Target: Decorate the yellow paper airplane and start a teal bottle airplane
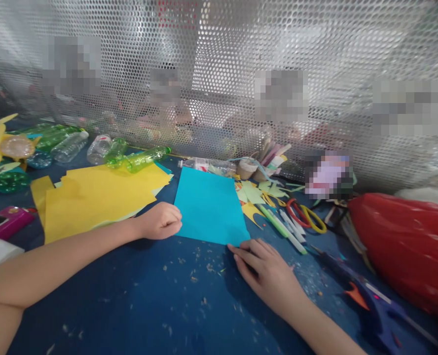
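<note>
A blue sheet of paper (pixel 209 207) lies flat on the dark blue table (pixel 160 301). My left hand (pixel 160 221) rests curled at the sheet's near left corner, fingers closed against its edge. My right hand (pixel 265 268) lies at the near right corner, fingers stretched flat and fingertips touching the paper's edge. Neither hand lifts the sheet.
Yellow paper sheets (pixel 93 197) lie to the left, with plastic bottles (pixel 130 158) behind them. Pens (pixel 285 229), scissors (pixel 308 214) and paper scraps sit to the right, then a red bag (pixel 404 241) and a glue gun (pixel 367 301). A perforated metal screen (pixel 241 74) closes the back, with people behind it.
</note>
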{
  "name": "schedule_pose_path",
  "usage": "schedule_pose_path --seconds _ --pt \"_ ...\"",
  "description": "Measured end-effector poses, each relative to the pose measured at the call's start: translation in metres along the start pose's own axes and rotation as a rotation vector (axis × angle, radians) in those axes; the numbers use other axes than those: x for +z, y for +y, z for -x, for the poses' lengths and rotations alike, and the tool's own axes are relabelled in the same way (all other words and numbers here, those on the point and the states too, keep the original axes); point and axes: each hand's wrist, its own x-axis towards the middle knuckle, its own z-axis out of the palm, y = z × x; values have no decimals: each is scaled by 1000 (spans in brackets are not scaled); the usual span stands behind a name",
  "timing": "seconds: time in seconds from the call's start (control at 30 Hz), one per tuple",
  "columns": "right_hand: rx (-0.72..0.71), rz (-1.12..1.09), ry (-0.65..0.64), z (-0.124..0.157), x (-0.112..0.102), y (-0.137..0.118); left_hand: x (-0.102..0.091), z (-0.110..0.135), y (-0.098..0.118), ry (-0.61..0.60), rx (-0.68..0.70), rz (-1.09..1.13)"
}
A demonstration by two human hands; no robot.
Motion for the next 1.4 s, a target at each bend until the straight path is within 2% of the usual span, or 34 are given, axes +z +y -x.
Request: schedule_pose_path --seconds 0.37,0.6,0.8,1.03,1.13,1.3,1.4 --pt "-11 -13 52 0 -1 0 1 5 -9 -65 61 -43" --pt "22 -66 52 -1 -1 2 0 4 -4 43 -86 -52" --pt "135 25 87 0 3 7 1 2 3 122 -98 -63" --pt "296 37 -21 3 12 11 3 3 5 79 -138 -45" --pt "311 35 24 4 13 11 5 3 3 59 -180 -37" --pt "285 21 93 3 13 12 8 4 0 6 -348 -40" --pt "271 19 145 2 11 11 8 4 -1 -16 -399 -37"
